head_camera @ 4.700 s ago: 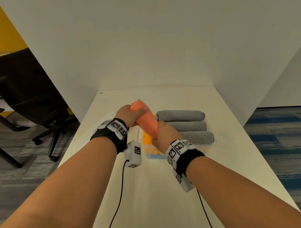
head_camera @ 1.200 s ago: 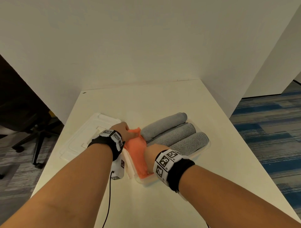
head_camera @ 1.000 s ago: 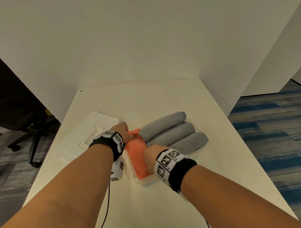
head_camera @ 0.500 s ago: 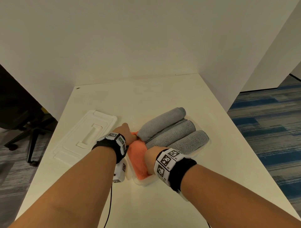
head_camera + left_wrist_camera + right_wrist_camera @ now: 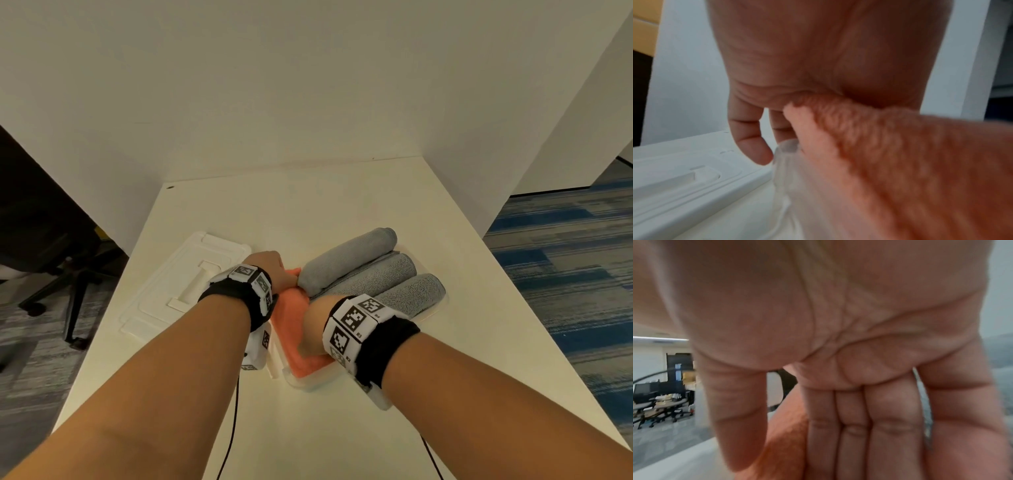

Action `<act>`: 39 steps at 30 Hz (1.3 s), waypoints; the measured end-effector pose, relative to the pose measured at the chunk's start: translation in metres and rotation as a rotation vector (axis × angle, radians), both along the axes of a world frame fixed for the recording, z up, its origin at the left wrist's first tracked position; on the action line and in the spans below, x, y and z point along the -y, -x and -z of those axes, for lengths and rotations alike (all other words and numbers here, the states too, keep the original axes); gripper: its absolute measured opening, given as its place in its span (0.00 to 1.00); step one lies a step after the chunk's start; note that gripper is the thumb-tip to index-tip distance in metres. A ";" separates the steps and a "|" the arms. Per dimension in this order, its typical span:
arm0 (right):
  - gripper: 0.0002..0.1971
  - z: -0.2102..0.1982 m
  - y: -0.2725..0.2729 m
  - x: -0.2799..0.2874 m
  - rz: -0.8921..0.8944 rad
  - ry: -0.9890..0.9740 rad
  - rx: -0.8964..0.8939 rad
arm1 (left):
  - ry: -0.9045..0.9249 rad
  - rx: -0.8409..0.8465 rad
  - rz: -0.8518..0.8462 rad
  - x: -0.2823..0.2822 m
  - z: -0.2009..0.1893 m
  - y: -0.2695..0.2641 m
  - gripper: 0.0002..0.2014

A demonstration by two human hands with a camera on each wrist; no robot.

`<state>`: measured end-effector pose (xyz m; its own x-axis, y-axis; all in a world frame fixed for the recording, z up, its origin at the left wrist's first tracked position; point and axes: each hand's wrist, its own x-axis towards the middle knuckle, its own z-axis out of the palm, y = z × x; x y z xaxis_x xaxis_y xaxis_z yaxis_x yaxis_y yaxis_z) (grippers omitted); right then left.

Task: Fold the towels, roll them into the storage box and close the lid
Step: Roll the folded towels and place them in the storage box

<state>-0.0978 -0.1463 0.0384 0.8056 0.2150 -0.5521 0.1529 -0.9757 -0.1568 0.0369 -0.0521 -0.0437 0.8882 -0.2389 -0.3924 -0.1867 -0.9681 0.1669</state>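
A clear storage box [image 5: 318, 382] sits mid-table. Three rolled grey towels [image 5: 370, 277] fill its right part. A rolled orange towel [image 5: 291, 308] lies along the box's left side. My left hand [image 5: 270, 267] rests on the far end of this roll; in the left wrist view the palm presses the orange towel [image 5: 900, 162] and the fingers [image 5: 750, 138] hang past it by the box wall [image 5: 789, 162]. My right hand [image 5: 313, 325] presses the near end with straight fingers [image 5: 859, 426] flat on the orange towel [image 5: 785, 434]. The white lid [image 5: 171, 284] lies flat to the box's left.
White partition walls close off the table at the back and right. A black office chair [image 5: 51, 246] stands off the left edge, and blue carpet lies past the right edge. Wrist-camera cables [image 5: 233, 428] trail over the near table.
Earlier both hands held the orange roll in the air over the box; now it lies in the box under both hands. Over the last second the hands barely moved.
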 end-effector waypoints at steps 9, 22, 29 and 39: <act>0.14 0.055 -0.023 -0.015 0.178 -0.173 0.144 | -0.142 -0.080 0.017 0.012 0.009 -0.002 0.13; 0.30 0.084 -0.035 -0.007 0.260 -0.110 0.047 | 0.162 -0.448 -0.091 -0.034 -0.028 -0.006 0.23; 0.31 0.086 -0.035 -0.005 0.255 -0.142 0.024 | 0.165 -0.509 -0.039 -0.045 -0.026 -0.007 0.25; 0.33 0.084 -0.034 -0.004 0.202 -0.092 0.011 | 0.048 -0.274 0.083 -0.034 -0.012 -0.005 0.22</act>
<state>-0.0639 -0.1420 -0.0458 0.8432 0.0975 -0.5287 -0.0420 -0.9685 -0.2455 0.0416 -0.0178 -0.0318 0.7274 -0.3303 -0.6015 -0.2066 -0.9413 0.2670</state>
